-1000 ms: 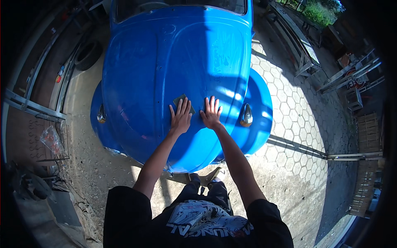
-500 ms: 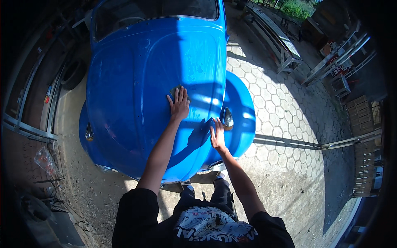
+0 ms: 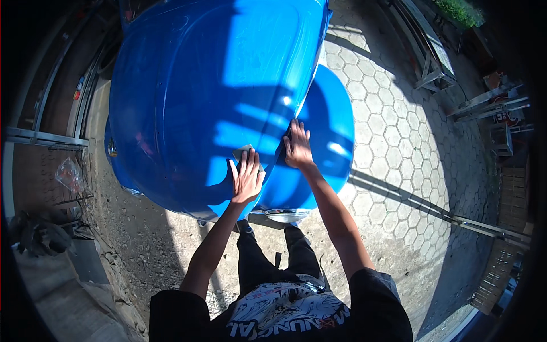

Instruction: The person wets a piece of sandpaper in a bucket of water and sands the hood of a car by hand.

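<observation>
A blue rounded car hood [image 3: 188, 85] fills the upper middle, partly in shade. My left hand [image 3: 247, 178] lies flat on its front right part with the fingers spread. Under those fingers is a greyish square sheet that looks like sandpaper [image 3: 241, 150], pressed against the paint; one corner sticks out past the fingertips. To its right, my right hand [image 3: 297, 146] rests with outstretched fingers where the hood's edge meets the right fender [image 3: 330, 114]. It holds nothing visible. The fender's lamp does not show; the right hand seems to cover it.
My legs stand close to the front of the car, by the headlight [image 3: 288, 216]. Hexagonal paving [image 3: 387, 142] extends on the right, with a wooden bench [image 3: 427, 51] beyond. Metal rails [image 3: 45, 137] and a clear plastic bag [image 3: 69, 174] are at the left.
My left hand has slid down the hood toward the front, the sheet moving with it. My right hand has shifted up onto the hood-fender edge, and the view has tipped closer to the front.
</observation>
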A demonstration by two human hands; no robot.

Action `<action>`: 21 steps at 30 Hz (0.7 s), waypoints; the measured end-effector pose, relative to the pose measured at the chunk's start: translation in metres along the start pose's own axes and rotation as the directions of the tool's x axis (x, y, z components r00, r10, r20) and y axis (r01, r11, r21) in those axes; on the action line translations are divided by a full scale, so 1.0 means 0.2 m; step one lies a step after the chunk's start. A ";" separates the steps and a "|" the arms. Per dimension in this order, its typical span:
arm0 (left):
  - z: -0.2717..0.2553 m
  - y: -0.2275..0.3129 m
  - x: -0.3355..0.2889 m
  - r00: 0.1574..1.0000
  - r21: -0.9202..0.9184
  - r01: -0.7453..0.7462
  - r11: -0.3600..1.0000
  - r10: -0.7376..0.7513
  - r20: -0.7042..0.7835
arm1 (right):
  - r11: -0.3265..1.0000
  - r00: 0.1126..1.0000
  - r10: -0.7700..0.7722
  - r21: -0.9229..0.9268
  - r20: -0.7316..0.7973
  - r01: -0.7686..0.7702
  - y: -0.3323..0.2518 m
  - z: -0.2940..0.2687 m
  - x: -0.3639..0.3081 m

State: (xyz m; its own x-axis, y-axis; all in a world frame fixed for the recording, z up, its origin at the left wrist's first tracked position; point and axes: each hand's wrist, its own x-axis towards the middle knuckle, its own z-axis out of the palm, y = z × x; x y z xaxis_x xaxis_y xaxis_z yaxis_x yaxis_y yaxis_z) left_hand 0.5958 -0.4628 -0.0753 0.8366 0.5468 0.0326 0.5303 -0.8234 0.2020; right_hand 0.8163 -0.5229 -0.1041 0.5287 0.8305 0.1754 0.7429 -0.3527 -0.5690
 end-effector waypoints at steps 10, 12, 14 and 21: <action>-0.16 0.03 0.99 0.916 0.169 -0.135 0.976 0.188 -0.354 | 0.967 0.999 -0.041 0.252 0.009 0.037 -0.06 -0.05 0.00; -0.13 0.08 0.97 0.922 0.098 -0.138 0.986 0.164 -0.352 | 0.947 0.998 -0.017 0.319 -0.068 0.038 -0.04 -0.04 -0.01; -0.10 0.12 0.82 0.932 0.114 -0.166 0.980 0.194 -0.306 | 0.945 0.992 0.020 0.326 -0.126 0.023 -0.01 -0.02 -0.01; -0.04 0.19 0.12 0.989 0.166 -0.078 0.983 0.055 0.140 | 0.970 0.971 0.025 0.239 -0.240 0.035 -0.10 0.03 -0.10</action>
State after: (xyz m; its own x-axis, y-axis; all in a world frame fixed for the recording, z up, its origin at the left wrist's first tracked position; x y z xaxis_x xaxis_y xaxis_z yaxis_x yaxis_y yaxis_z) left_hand 0.6342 -0.4796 -0.0594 0.8756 0.4739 -0.0932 0.4785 -0.8775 0.0335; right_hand 0.7885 -0.5302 -0.1012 0.6298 0.6940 0.3489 0.6408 -0.2104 -0.7383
